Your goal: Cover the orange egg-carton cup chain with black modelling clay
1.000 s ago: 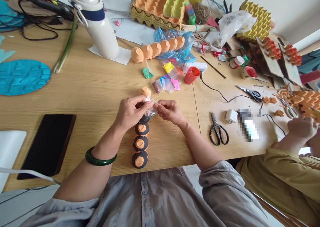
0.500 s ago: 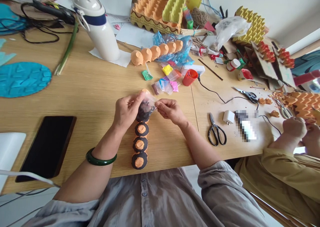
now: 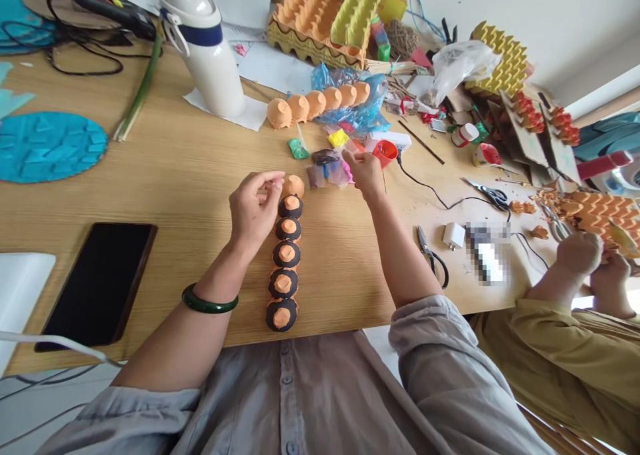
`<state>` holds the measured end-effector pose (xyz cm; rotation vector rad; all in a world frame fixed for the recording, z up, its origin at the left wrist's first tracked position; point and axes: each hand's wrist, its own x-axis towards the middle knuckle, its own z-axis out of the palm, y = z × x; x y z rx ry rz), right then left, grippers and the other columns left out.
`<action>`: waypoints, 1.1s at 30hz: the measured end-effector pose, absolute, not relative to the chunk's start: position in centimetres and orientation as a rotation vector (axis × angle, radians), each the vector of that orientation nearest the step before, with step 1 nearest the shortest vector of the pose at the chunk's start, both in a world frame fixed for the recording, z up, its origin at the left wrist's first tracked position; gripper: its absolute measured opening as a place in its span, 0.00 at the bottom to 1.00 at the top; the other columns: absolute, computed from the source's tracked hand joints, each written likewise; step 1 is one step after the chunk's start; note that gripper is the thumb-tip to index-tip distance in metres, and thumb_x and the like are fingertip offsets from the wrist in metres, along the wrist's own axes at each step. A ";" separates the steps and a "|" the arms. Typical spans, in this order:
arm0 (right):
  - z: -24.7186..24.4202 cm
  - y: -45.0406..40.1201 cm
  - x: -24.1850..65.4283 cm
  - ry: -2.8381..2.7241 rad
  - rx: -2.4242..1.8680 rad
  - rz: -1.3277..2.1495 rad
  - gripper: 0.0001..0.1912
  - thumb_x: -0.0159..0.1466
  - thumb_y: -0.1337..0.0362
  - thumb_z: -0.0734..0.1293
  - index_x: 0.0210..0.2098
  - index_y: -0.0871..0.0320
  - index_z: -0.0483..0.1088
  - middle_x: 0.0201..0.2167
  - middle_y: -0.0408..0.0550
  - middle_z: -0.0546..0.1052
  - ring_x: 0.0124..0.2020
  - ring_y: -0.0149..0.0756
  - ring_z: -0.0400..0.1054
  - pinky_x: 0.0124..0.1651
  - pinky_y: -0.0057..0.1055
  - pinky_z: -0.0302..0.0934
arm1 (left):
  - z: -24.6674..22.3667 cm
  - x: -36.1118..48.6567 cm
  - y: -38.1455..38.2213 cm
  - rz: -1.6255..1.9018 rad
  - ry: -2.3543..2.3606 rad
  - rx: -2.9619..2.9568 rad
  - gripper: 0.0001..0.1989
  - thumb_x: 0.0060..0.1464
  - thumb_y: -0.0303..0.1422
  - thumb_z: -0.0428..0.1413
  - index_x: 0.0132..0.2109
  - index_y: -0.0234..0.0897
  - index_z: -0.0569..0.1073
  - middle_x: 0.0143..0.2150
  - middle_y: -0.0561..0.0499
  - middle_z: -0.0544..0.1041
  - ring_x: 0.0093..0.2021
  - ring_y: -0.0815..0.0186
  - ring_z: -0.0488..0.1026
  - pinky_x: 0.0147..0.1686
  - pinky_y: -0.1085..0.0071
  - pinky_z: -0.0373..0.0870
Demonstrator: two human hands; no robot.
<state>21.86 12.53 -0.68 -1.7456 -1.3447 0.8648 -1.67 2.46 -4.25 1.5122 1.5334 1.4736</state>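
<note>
A strip of orange egg-carton cups [image 3: 285, 252] lies lengthwise before me. Black rings circle several of its cups, and the farthest cup is plain orange. My left hand [image 3: 256, 205] is beside that far end, its fingers curled and the thumb pressed against them. Whatever sits between those fingertips, if anything, is hidden. My right hand [image 3: 364, 173] reaches over the small clay packets, fingers partly spread, next to a pink packet [image 3: 346, 169]. Among the packets lie a black one [image 3: 326, 156], a yellow one [image 3: 338, 138] and a green one [image 3: 299, 149].
A red cup [image 3: 385, 152] stands behind my right hand. Another plain orange strip [image 3: 315, 104] lies farther back near a white jug [image 3: 213, 68]. Scissors [image 3: 434, 258] and a charger [image 3: 454, 235] are to the right, a phone [image 3: 97, 285] to the left. A co-worker's hands [image 3: 583, 255] work at far right.
My right hand has moved away from the strip toward the packets, and the black packet now lies among them. My left hand stays by the strip's far end. More black-ringed cups are uncovered.
</note>
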 end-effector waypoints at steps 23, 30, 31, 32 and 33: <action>-1.7 1.8 20.3 -0.607 -1.154 1.785 0.14 0.71 0.57 0.78 0.34 0.59 0.77 0.28 0.42 0.85 0.24 0.28 0.79 0.30 0.23 0.76 | -3.2 -1.5 1.2 1.441 1.535 1.878 0.13 0.74 0.41 0.56 0.47 0.44 0.85 0.46 0.54 0.88 0.48 0.64 0.85 0.50 0.63 0.82; -1.7 1.2 19.8 -0.670 -1.161 1.852 0.25 0.65 0.42 0.79 0.31 0.59 0.78 0.20 0.38 0.78 0.15 0.25 0.68 0.18 0.23 0.66 | -1.9 -0.4 0.3 1.408 1.449 2.050 0.11 0.74 0.35 0.57 0.49 0.46 0.86 0.47 0.49 0.89 0.50 0.59 0.85 0.54 0.60 0.80; -1.6 1.1 19.7 -0.683 -1.169 1.874 0.26 0.65 0.40 0.78 0.32 0.58 0.78 0.20 0.37 0.78 0.14 0.25 0.67 0.17 0.23 0.64 | -1.8 -0.2 0.2 1.381 1.437 2.083 0.11 0.73 0.36 0.57 0.50 0.47 0.86 0.47 0.49 0.88 0.50 0.58 0.84 0.55 0.60 0.80; -1.5 0.9 19.6 -0.700 -1.174 1.894 0.27 0.65 0.39 0.78 0.32 0.58 0.78 0.19 0.36 0.77 0.14 0.24 0.65 0.16 0.23 0.62 | -1.7 0.0 0.1 1.346 1.430 2.109 0.11 0.73 0.37 0.58 0.51 0.48 0.86 0.48 0.49 0.88 0.50 0.57 0.84 0.56 0.59 0.80; -1.4 0.7 19.5 -0.718 -1.175 1.908 0.28 0.64 0.37 0.77 0.32 0.58 0.78 0.19 0.36 0.76 0.13 0.24 0.64 0.15 0.23 0.60 | -1.6 0.2 0.0 1.312 1.425 2.128 0.11 0.73 0.39 0.58 0.51 0.48 0.87 0.48 0.48 0.88 0.51 0.56 0.84 0.57 0.57 0.80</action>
